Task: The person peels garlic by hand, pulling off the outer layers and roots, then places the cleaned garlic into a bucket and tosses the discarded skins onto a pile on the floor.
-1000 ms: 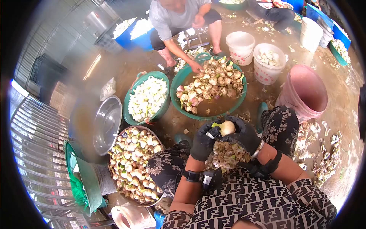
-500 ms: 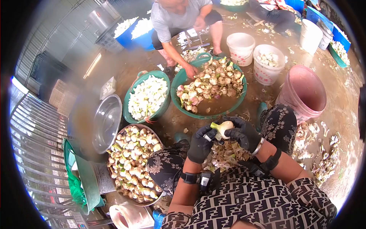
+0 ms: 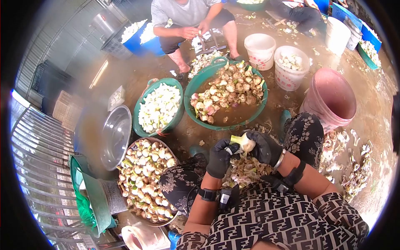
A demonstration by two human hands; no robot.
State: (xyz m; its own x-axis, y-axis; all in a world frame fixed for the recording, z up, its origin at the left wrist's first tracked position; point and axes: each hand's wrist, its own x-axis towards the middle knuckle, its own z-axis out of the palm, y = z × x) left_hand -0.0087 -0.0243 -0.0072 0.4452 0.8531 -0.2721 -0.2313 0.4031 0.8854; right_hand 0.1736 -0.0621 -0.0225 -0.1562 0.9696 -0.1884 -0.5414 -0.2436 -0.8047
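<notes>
A pale garlic bulb (image 3: 248, 144) with a short green stem is held between my two gloved hands above my lap. My right hand (image 3: 267, 148) wraps round its right side. The closed fingers of my left hand (image 3: 219, 159) press at its lower left, near the stem, and a small white strip shows across them. Below lies a heap of dry garlic skins (image 3: 250, 171). To my left a wide basin (image 3: 177, 214) is full of garlic bulbs. A green tub (image 3: 237, 126) ahead holds unpeeled garlic, and another green tub (image 3: 136, 118) holds white peeled garlic.
A person (image 3: 183, 21) sits across from me, both hands together. White buckets (image 3: 259, 52) and a pink bucket (image 3: 318, 98) stand to the right. A clear basin (image 3: 112, 137) leans at left beside the metal railing (image 3: 41, 150). Garlic skins litter the floor.
The garlic bulb has turned in my hands, my right fingers now further over its top. The person opposite has drawn a hand back from the green tub and brought both hands together.
</notes>
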